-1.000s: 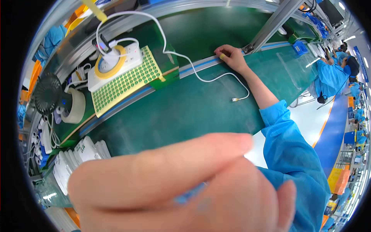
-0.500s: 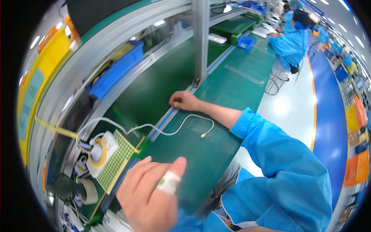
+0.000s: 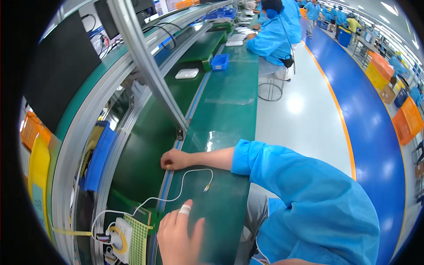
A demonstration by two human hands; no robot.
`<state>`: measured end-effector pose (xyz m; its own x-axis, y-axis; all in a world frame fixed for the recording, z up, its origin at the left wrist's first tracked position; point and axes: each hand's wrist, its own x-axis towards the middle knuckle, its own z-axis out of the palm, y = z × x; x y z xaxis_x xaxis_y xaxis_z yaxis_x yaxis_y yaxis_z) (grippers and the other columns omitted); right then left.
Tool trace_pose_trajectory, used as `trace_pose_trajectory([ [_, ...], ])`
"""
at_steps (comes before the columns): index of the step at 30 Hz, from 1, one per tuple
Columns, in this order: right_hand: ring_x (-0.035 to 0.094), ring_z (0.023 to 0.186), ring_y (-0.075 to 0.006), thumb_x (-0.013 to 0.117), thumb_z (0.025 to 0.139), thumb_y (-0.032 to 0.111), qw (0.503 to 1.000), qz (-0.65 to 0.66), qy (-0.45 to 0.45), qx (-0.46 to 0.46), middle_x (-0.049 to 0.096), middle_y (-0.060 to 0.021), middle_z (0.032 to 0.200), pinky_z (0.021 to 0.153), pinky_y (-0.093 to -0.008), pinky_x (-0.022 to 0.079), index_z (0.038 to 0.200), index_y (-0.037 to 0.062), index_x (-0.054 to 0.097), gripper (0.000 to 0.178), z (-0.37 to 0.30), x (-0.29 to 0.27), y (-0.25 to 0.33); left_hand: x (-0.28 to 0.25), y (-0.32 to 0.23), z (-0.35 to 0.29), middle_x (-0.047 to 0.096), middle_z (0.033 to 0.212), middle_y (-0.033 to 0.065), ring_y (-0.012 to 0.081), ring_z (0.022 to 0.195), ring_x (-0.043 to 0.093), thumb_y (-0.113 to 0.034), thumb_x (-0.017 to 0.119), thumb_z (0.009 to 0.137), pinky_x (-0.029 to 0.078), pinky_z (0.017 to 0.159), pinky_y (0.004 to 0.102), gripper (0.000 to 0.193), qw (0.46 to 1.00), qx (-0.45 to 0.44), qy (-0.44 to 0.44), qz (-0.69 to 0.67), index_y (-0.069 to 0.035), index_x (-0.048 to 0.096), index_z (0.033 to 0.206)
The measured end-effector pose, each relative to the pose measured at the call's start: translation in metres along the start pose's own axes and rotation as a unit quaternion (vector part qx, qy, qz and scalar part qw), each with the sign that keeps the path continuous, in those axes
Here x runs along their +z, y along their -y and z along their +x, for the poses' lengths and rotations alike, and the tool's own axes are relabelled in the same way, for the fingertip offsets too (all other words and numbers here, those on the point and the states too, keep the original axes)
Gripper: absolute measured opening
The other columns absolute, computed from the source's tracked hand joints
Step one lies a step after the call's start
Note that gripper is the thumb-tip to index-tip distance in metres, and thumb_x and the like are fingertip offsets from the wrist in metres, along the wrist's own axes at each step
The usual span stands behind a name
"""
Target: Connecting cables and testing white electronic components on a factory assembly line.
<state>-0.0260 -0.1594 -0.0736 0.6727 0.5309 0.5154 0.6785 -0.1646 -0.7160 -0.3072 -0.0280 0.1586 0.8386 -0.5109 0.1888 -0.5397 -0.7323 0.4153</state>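
My right hand (image 3: 174, 159) rests at the metal rail along the left edge of the green bench (image 3: 225, 194). Its fingers are curled, with a small yellowish spot at one fingertip; whether they pinch anything is hidden. A thin white cable (image 3: 206, 188) winds over the bench, its plug end lying just below my right forearm. Toward the lower edge, my left hand (image 3: 179, 236) hovers open above the bench, holding nothing, a white wrap around one finger. The cable's other end runs to a white and yellow power strip (image 3: 126, 238) on the left.
A green dotted board (image 3: 139, 240) stands beside the power strip. A metal post (image 3: 150, 66) rises from the rail, and a blue tray (image 3: 99, 154) hangs left. Farther off are a white flat case (image 3: 187, 73), a blue bin (image 3: 220, 62) and a seated co-worker (image 3: 274, 39).
The view has swung right and up, so the bench sits farther left. My left hand is lower in view, fingers pointing more upward. My right hand stays at the rail.
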Motion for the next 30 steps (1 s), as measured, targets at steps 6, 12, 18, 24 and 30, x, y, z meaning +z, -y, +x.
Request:
trace_pose_trajectory([
  [6, 0.069, 0.076, -0.0242, 0.073, 0.082, 0.011, 1.000, 0.002, 0.005, -0.007, 0.069, -0.0094, 0.084, 0.069, -0.0356, 0.055, 0.090, 0.0051, 0.073, 0.009, 0.000, -0.004, -0.001, 0.065, 0.043, 0.036, 0.068, 0.108, 0.0182, 0.0389, 0.102, 0.065, -0.022, 0.076, 0.087, 0.054, 0.086, 0.0459, 0.040, 0.996, -0.024, 0.085, 0.002, 0.000, 0.065, 0.119],
  [12, 0.070, 0.074, -0.0256, 0.073, 0.078, 0.011, 0.999, 0.001, -0.016, -0.027, 0.071, -0.0091, 0.081, 0.068, -0.0371, 0.056, 0.085, 0.0061, 0.074, 0.009, 0.005, 0.002, 0.000, 0.156, 0.091, 0.044, 0.059, 0.103, 0.0184, 0.0410, 0.098, 0.059, -0.017, 0.076, 0.086, 0.050, 0.088, 0.0479, 0.035, 0.992, -0.020, -0.038, 0.119, -0.002, 0.059, 0.113],
  [18, 0.069, 0.075, -0.0265, 0.072, 0.080, 0.009, 1.000, -0.005, -0.004, -0.028, 0.067, -0.0098, 0.083, 0.068, -0.0374, 0.055, 0.089, 0.0059, 0.072, 0.010, -0.002, -0.005, -0.005, 0.185, 0.097, 0.030, 0.058, 0.091, 0.0130, 0.0351, 0.088, 0.060, -0.010, 0.066, 0.091, 0.050, 0.077, 0.0473, 0.010, 0.995, 0.007, -0.083, 0.057, -0.005, 0.059, 0.096],
  [24, 0.069, 0.078, -0.0264, 0.070, 0.082, 0.008, 0.999, -0.028, 0.013, -0.015, 0.068, -0.0106, 0.087, 0.071, -0.0370, 0.056, 0.093, 0.0040, 0.072, 0.011, -0.002, -0.007, 0.005, 0.184, 0.114, 0.015, 0.062, 0.081, 0.0119, 0.0212, 0.070, 0.060, -0.004, 0.067, 0.092, 0.048, 0.065, 0.0334, 0.008, 0.965, -0.052, -0.173, -0.191, 0.001, 0.061, 0.090],
  [30, 0.066, 0.072, -0.0261, 0.069, 0.087, 0.009, 0.985, 0.047, -0.135, -0.099, 0.067, -0.0115, 0.085, 0.064, -0.0370, 0.052, 0.093, 0.0012, 0.069, 0.010, 0.003, -0.005, 0.031, 0.180, 0.172, 0.002, 0.060, 0.082, 0.0007, 0.0079, 0.070, 0.054, -0.011, 0.065, 0.099, 0.043, 0.064, 0.0224, 0.009, 0.803, -0.216, -0.314, -0.459, -0.003, 0.066, 0.097],
])
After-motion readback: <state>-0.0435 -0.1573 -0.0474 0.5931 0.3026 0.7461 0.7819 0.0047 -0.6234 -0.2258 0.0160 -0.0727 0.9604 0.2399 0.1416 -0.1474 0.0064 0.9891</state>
